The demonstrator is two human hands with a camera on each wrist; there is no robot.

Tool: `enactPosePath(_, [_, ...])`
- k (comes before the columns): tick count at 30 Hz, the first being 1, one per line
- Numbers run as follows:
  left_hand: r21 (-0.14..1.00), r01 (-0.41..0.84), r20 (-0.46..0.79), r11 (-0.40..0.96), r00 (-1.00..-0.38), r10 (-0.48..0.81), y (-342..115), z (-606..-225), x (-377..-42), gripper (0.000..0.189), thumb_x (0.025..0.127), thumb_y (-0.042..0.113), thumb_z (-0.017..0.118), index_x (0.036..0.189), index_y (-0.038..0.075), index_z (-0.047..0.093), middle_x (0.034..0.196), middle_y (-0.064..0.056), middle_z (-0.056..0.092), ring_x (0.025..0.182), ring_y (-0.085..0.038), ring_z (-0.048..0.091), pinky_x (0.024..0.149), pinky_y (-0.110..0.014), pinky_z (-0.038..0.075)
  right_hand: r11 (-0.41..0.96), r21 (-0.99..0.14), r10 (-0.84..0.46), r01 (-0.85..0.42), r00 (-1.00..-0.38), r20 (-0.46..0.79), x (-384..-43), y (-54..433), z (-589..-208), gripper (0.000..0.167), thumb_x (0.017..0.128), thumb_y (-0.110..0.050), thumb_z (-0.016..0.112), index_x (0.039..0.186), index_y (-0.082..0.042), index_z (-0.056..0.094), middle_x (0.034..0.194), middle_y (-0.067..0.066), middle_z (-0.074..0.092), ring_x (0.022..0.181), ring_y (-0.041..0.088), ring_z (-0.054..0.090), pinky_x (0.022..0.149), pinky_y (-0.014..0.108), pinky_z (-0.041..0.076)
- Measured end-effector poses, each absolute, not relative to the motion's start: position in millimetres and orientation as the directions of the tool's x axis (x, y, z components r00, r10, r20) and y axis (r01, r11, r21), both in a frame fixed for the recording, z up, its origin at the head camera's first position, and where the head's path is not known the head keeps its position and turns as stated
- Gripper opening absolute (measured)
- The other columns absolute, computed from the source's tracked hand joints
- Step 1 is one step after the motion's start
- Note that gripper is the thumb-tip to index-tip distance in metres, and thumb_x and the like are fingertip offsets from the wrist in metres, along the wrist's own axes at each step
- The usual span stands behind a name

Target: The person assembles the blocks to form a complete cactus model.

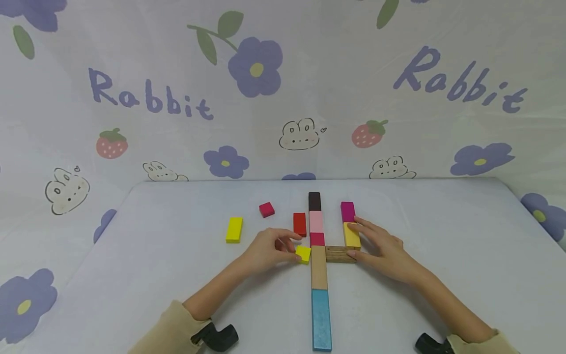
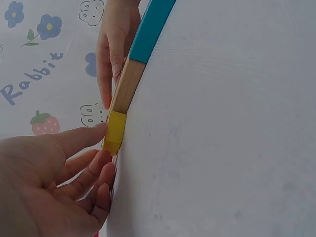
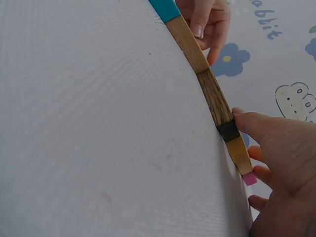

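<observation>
My left hand (image 1: 270, 250) pinches a small yellow block (image 1: 303, 254) between thumb and finger, right beside the tan block (image 1: 319, 268) of a long upright row. In the left wrist view the yellow block (image 2: 116, 127) stands at the thumb tip, its lower end by another finger. To the right, my right hand (image 1: 389, 250) lays its thumb at the end of a brown wood-grain block (image 1: 339, 254), which runs sideways from the row. Its extended fingers touch an orange-yellow block (image 1: 352, 236), and a magenta block (image 1: 347, 211) lies beyond that one.
Up the row lie a crimson block (image 1: 317, 239), a pink block (image 1: 316, 221) and a black block (image 1: 314, 201); a blue block (image 1: 321, 319) forms the near end. Left of it are a red block (image 1: 299, 224), a small red block (image 1: 267, 210) and a yellow block (image 1: 234, 230).
</observation>
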State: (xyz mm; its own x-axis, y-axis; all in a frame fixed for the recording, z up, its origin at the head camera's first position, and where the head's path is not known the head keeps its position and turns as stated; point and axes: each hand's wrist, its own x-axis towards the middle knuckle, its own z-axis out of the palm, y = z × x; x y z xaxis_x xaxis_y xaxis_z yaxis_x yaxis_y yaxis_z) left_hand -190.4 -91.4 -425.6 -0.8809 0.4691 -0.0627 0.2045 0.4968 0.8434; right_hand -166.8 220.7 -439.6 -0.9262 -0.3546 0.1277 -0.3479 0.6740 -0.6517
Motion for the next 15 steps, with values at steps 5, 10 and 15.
enactPosePath(5, [0.833,0.230,-0.070,0.503,-0.858,0.508,-93.7,-426.1,-190.8,0.038,0.089,0.010,0.084,0.125,0.001,0.074,0.090,-0.001,0.069,0.079,-0.011,0.057,0.068,-0.015,0.047,0.674,-0.652,-0.351,-0.346,-0.927,0.129,-167.2,220.8,-440.6,0.064,0.096,-0.032,0.076,0.153,-0.009,0.054,0.166,0.021,0.039,0.151,0.052,0.032,0.105,0.085,0.022])
enactPosePath(10, [0.842,0.221,-0.075,0.492,-0.855,0.514,-95.5,-427.5,-191.0,0.036,0.089,0.010,0.084,0.122,0.001,0.074,0.094,-0.003,0.068,0.082,-0.011,0.058,0.071,-0.015,0.049,0.678,-0.654,-0.345,-0.335,-0.931,0.119,-168.1,220.8,-441.3,0.065,0.097,-0.033,0.076,0.153,-0.010,0.054,0.167,0.020,0.038,0.151,0.052,0.031,0.106,0.085,0.021])
enactPosePath(15, [0.840,0.230,-0.065,0.492,-0.857,0.511,-96.1,-428.3,-191.1,0.032,0.089,0.009,0.084,0.119,0.001,0.075,0.095,-0.003,0.069,0.083,-0.011,0.058,0.073,-0.016,0.050,0.675,-0.656,-0.347,-0.337,-0.930,0.121,-167.8,221.3,-441.7,0.064,0.097,-0.032,0.075,0.153,-0.009,0.054,0.166,0.020,0.039,0.151,0.052,0.031,0.106,0.086,0.020])
